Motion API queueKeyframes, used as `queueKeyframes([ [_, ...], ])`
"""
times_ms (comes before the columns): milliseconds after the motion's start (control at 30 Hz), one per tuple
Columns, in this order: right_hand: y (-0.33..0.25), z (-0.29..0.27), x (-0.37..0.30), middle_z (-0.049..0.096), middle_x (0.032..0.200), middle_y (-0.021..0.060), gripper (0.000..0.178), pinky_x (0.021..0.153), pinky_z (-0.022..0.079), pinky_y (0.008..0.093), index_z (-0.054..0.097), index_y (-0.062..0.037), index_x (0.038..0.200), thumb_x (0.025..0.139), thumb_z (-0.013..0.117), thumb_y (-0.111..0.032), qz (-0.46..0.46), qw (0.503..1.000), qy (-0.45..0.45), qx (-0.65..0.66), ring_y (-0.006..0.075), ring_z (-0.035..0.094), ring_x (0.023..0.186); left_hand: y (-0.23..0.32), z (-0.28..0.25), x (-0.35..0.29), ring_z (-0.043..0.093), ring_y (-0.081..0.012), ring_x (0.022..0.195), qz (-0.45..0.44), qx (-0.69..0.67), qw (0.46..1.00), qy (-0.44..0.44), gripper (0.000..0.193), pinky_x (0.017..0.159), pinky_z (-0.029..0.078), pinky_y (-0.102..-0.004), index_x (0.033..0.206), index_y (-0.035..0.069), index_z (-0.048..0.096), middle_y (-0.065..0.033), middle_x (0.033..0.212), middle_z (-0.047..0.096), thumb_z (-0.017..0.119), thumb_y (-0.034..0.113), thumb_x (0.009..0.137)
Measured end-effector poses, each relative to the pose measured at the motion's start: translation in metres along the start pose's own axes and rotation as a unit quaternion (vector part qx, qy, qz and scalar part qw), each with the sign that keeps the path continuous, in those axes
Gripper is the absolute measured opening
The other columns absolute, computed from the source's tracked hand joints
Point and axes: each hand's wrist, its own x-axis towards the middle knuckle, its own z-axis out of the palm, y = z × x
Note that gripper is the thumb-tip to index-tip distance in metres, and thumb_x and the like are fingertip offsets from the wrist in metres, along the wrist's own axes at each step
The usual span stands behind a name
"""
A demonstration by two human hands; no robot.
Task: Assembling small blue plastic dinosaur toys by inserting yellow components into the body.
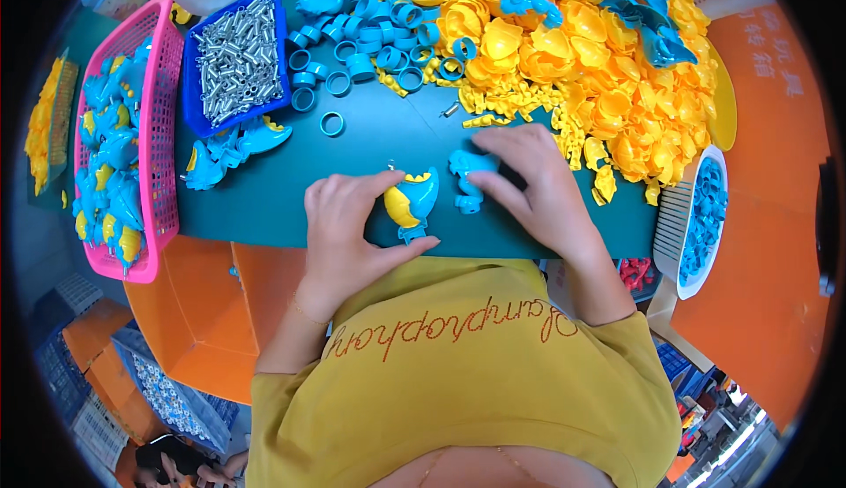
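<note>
Between the thumb and fingers of my left hand, a blue and yellow plastic toy body is held just above the near edge of the green table. A small metal tip pokes out at its upper left. My right hand, a short way to the right, pinches a small blue plastic toy part with a knobbly outline. The two pieces are apart. Farther off lie a blue ring and a small metal spring-like piece.
A blue tray of metal pieces and a pink basket of blue-yellow toys stand left. Blue rings and a heap of yellow shells cover the far side. At right is a white basket of small blue parts.
</note>
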Motion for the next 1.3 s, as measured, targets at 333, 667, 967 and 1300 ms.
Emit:
queueKeyframes([
  [333,0.006,0.002,-0.023,0.065,0.144,0.0129,0.072,0.102,0.048,0.0403,0.066,-0.0071,0.138,0.073,0.094,-0.018,-0.037,0.999,-0.018,0.025,0.0320,0.060,0.117,0.012,0.015,0.009,0.059,-0.0180,0.091,-0.027,-0.013,0.999,-0.017,0.087,0.095,0.038,-0.0382,0.134,0.015,0.064,0.0015,0.106,0.068,0.099,0.047,0.062],
  [667,-0.007,0.007,-0.028,0.063,0.145,0.0136,0.067,0.088,0.054,0.0315,0.067,-0.0055,0.138,0.076,0.093,-0.011,0.032,0.957,-0.019,0.287,0.0260,0.064,0.118,0.013,0.023,0.008,0.061,-0.0190,0.096,-0.051,-0.034,0.998,-0.011,0.087,0.095,0.038,-0.0400,0.137,0.018,0.062,0.0029,0.107,0.068,0.097,0.045,0.063],
  [967,-0.012,0.017,-0.023,0.063,0.145,0.0158,0.068,0.098,0.052,0.0415,0.064,-0.0047,0.141,0.080,0.090,-0.016,-0.096,0.990,-0.047,0.091,0.0337,0.065,0.115,0.011,0.023,0.007,0.061,-0.0204,0.096,-0.042,-0.041,0.998,-0.010,0.090,0.095,0.038,-0.0414,0.141,0.020,0.057,0.0024,0.107,0.069,0.096,0.038,0.062],
  [1300,-0.020,0.006,-0.023,0.064,0.146,0.0162,0.066,0.097,0.053,0.0403,0.064,-0.0050,0.142,0.081,0.088,-0.014,-0.087,0.993,-0.063,0.047,0.0339,0.067,0.115,0.009,0.026,0.006,0.061,-0.0207,0.097,-0.023,-0.036,0.999,0.004,0.089,0.093,0.039,-0.0412,0.140,0.020,0.058,0.0014,0.106,0.068,0.097,0.037,0.062],
])
